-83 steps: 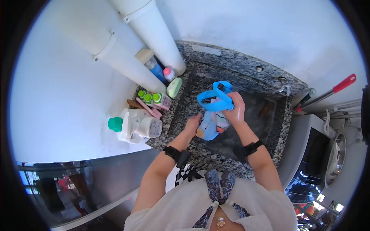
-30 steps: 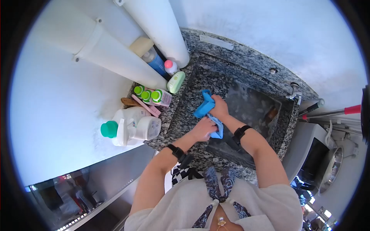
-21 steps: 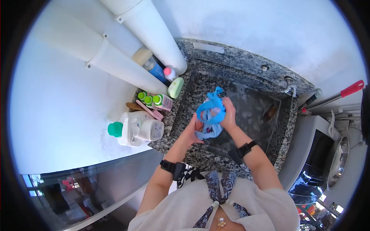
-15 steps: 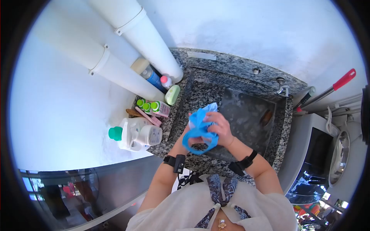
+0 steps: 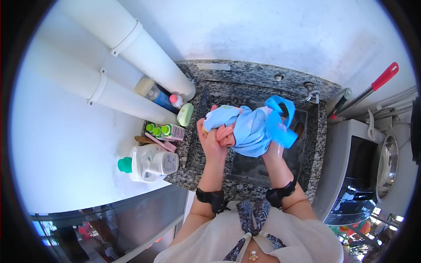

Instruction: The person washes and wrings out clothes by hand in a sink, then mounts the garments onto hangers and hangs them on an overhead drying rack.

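Note:
A light blue printed cloth garment (image 5: 252, 131), bunched up, with loose bright blue bands at its right end, is held over the stone sink (image 5: 245, 168). My left hand (image 5: 212, 141) is closed around its left end, where a pinkish part of the cloth shows. Under the right end is my right hand (image 5: 274, 151), gripping the cloth from below; its fingers are mostly hidden behind the fabric. Greyish water lies in the basin beneath, and a small brown object (image 5: 299, 130) shows near its right side.
On the left ledge stand a white bottle with a green cap (image 5: 142, 163), several small green-capped bottles (image 5: 169, 131), a pink-handled brush (image 5: 160, 142) and a green soap-like item (image 5: 185, 115). A tap (image 5: 312, 92) juts from the back wall. Right of the sink is a washing machine (image 5: 351, 175).
The garment has been spread wider, and its bands have swung to the right. My hands have moved apart, the right one to the right and under the cloth. The view has shifted slightly.

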Available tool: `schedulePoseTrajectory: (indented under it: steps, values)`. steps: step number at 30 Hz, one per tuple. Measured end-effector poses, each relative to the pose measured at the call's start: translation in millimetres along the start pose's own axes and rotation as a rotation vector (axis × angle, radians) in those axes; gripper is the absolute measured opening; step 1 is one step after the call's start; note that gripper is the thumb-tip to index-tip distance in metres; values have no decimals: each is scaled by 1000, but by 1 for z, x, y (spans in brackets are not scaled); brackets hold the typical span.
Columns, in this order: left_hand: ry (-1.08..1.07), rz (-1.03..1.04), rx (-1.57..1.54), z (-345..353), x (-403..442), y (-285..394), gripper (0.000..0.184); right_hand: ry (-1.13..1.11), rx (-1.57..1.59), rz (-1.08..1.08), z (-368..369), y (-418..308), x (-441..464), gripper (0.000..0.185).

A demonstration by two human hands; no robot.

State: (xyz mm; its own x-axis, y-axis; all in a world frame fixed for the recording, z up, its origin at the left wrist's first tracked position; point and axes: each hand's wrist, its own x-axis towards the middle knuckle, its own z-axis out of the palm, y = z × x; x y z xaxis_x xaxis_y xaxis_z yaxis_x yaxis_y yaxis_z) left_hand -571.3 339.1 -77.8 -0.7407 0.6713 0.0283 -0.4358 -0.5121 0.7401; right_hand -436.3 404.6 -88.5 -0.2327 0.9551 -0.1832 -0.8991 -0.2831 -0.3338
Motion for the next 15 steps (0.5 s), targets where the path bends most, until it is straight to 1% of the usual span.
schedulePoseTrajectory:
  steps: [1, 2, 3, 4, 5, 6, 7, 8, 9, 10, 11, 12, 13, 14, 15]
  values:
    - [-14, 66, 44, 13, -2, 10, 40, -29, -119, 94, 7, -3, 8, 24]
    - [-19, 57, 50, 21, -3, 19, 40, -56, -235, 189, 14, -6, 13, 24]
    - [-150, 193, 170, 27, -3, 26, 43, -9, -97, 395, 26, -9, 14, 28]
    - [-283, 325, 290, 29, -3, 32, 47, 1, -87, 387, 21, -4, 25, 28]
    - [-335, 357, 320, 28, -4, 35, 45, -138, -49, 533, 11, 4, 40, 27]
    - [-346, 344, 322, 28, -3, 39, 45, -282, -9, 674, 14, 6, 46, 25]
    - [-452, 434, 466, 29, -2, 45, 43, -248, 39, 777, 15, 8, 45, 23]
    - [-560, 522, 608, 31, -1, 53, 40, -236, 51, 761, 17, 12, 43, 23]
    - [-622, 604, 740, 39, -1, 65, 33, -233, -3, 908, 19, 16, 43, 23]
    - [-641, 591, 735, 43, 1, 70, 33, -227, -56, 1056, 20, 20, 43, 22]
    - [-817, 611, 850, 46, 1, 73, 32, -294, 94, 1251, 8, 29, 45, 24]
    - [-988, 632, 962, 48, 1, 76, 31, -283, 102, 1245, 2, 33, 50, 24]
    - [-1015, 617, 1014, 51, 0, 78, 25, -310, -73, 1307, -3, 35, 58, 25]
    - [-1014, 607, 1019, 45, -4, 75, 25, -334, -245, 1369, -9, 38, 63, 25]
    - [-1095, 611, 1039, 39, -10, 70, 24, -282, -393, 1407, -3, 34, 63, 25]
